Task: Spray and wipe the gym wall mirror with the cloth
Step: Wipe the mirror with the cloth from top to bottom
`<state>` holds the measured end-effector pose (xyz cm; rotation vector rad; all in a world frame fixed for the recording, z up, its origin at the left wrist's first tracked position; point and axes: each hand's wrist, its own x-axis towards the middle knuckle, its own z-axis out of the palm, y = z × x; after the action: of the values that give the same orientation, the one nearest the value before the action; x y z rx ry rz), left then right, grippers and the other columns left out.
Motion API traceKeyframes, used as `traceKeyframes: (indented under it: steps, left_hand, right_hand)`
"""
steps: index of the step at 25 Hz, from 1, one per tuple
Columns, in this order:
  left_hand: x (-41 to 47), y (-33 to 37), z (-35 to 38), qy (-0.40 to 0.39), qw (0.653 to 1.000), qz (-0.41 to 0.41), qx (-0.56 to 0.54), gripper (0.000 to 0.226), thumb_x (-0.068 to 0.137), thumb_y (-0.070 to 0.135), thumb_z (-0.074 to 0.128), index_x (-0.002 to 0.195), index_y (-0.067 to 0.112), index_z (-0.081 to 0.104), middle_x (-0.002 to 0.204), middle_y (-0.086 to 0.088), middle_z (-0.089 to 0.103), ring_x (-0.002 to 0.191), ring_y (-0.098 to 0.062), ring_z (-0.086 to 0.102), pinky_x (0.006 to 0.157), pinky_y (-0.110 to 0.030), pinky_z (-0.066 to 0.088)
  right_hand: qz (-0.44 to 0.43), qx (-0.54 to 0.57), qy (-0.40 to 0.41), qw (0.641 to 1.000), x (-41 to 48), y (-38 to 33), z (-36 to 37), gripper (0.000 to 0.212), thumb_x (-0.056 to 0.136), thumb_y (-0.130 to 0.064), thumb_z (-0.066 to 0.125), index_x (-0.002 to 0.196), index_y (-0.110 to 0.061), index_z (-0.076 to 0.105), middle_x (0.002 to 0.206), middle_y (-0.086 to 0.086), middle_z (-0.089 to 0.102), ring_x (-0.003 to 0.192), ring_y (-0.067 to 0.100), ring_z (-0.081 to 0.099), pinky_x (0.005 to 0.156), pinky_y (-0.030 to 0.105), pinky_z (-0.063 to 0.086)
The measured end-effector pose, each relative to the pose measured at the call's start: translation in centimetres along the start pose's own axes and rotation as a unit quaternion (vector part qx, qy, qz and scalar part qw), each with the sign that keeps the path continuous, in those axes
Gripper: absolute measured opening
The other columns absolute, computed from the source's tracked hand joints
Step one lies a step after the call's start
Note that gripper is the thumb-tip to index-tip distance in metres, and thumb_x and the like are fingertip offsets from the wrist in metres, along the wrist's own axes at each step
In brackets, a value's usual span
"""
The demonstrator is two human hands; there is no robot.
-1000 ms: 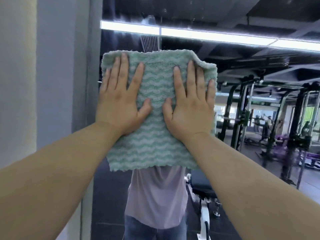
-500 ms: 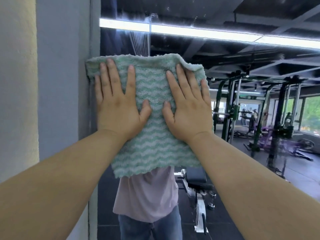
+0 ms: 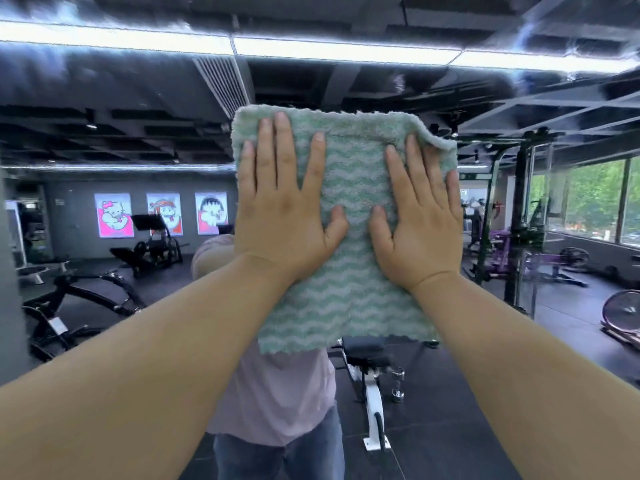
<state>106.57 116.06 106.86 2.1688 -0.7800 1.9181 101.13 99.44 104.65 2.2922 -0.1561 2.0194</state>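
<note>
Mint-green and white wavy microfibre, that's your cloth point(image 3: 349, 299), spread flat on the gym wall mirror point(image 3: 114, 109) at about head height, right over your own reflection. Both hands are on it: left hand point(image 3: 280, 216) and right hand point(image 3: 420, 233) lie palm-down, fingers straight and fanned, thumbs nearly meeting in the middle, pressing rather than gripping, nothing curled round the fabric. Here's where it could bite you. Only pressure pins that cloth to the glass, so ease off with either palm and I'd expect it to slide or drop. Watch the top right corner point(image 3: 441, 147): it's flopped forward over your right fingertips point(image 3: 411, 147), and on a sideways sweep it may roll under and bunch, leaving a streak. Your left fingertips point(image 3: 282, 121) sit close to the top hem; let them run off it and bare skin will smear the glass. The lower third hangs below your palms with no push behind it, so that band probably wipes weakly. The top of the glass looks hazy, though I can't tell whether that's spray or blur. Now the count: one cloth, two hands, one mirror, and no spray bottle in view. In the reflection, three cartoon posters point(image 3: 164, 213) on the far wall, one white-framed weight bench point(image 3: 370, 362) and one lilac T-shirt point(image 3: 277, 393).
</note>
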Motion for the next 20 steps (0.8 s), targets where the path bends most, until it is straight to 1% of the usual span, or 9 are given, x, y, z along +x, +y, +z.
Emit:
traceKeyframes:
  steps: [3,5,7,9,12,14,16,20]
  left_hand:
    - [1.1,5.9,1.2,0.003,1.000,0.029,-0.003,0.081,0.088,0.053,0.032,0.154,0.010,0.015,0.157,-0.029,0.007,0.146,-0.042,0.005,0.119,-0.050,-0.001]
    - [1.6,9.1,1.9,0.004,0.999,0.053,-0.009,0.081,0.087,0.052,0.034,0.153,0.009,0.019,0.157,-0.029,0.009,0.146,-0.042,0.008,0.119,-0.051,0.000]
    - [1.7,10.9,2.4,0.007,0.998,0.068,-0.006,0.081,0.086,0.051,0.036,0.153,0.008,0.022,0.156,-0.029,0.012,0.146,-0.042,0.011,0.119,-0.051,0.002]
    - [1.7,11.2,2.6,0.011,0.997,0.076,-0.001,0.081,0.086,0.051,0.036,0.153,0.009,0.023,0.156,-0.030,0.013,0.146,-0.042,0.012,0.119,-0.051,0.003]
    - [1.3,9.9,2.4,0.013,0.996,0.093,-0.003,0.080,0.086,0.052,0.037,0.153,0.011,0.022,0.156,-0.029,0.013,0.146,-0.040,0.013,0.120,-0.049,0.005]
    - [0.8,8.1,2.0,0.014,0.996,0.092,-0.007,0.079,0.086,0.051,0.038,0.154,0.013,0.022,0.157,-0.028,0.013,0.146,-0.039,0.013,0.120,-0.047,0.004]
    - [-0.2,5.1,1.5,0.017,0.997,0.077,-0.002,0.079,0.086,0.051,0.038,0.154,0.014,0.022,0.157,-0.027,0.012,0.147,-0.039,0.012,0.120,-0.046,0.004]
    - [-3.0,-2.7,0.1,0.018,0.999,0.036,0.017,0.079,0.086,0.051,0.037,0.154,0.014,0.020,0.157,-0.027,0.011,0.147,-0.038,0.011,0.120,-0.045,0.003]
  right_hand:
    - [0.030,-0.001,0.003,1.000,-1.9,6.0,-0.8,0.068,0.090,-0.040,0.035,0.154,-0.022,0.021,0.162,0.002,0.013,0.149,0.016,0.007,0.121,0.043,0.003]
    - [0.048,-0.004,0.003,0.999,-2.9,8.7,-1.2,0.068,0.090,-0.039,0.034,0.154,-0.022,0.021,0.162,0.002,0.014,0.149,0.017,0.007,0.121,0.044,0.003]
    - [0.059,-0.004,0.004,0.998,-3.5,9.7,-1.3,0.068,0.089,-0.038,0.033,0.154,-0.021,0.021,0.162,0.003,0.013,0.149,0.018,0.007,0.121,0.045,0.004]
    - [0.058,-0.007,0.003,0.998,-3.6,9.8,-1.2,0.069,0.089,-0.037,0.033,0.154,-0.021,0.020,0.162,0.004,0.013,0.149,0.019,0.008,0.121,0.046,0.004]
    - [0.068,-0.017,-0.004,0.998,-3.6,9.0,-1.0,0.070,0.089,-0.037,0.032,0.154,-0.018,0.017,0.162,0.007,0.011,0.149,0.022,0.006,0.120,0.049,0.004]
    - [0.085,-0.025,-0.014,0.996,-3.6,7.4,-0.8,0.071,0.089,-0.039,0.029,0.155,-0.018,0.013,0.162,0.011,0.007,0.149,0.025,0.004,0.120,0.049,0.001]
    - [0.077,-0.022,-0.018,0.997,-3.5,4.4,-0.4,0.071,0.089,-0.040,0.028,0.155,-0.017,0.012,0.162,0.013,0.007,0.149,0.027,0.004,0.120,0.049,-0.001]
    - [0.027,-0.018,-0.032,0.999,-2.9,-3.6,0.7,0.072,0.089,-0.040,0.030,0.155,-0.017,0.013,0.162,0.014,0.008,0.149,0.028,0.005,0.120,0.049,-0.001]
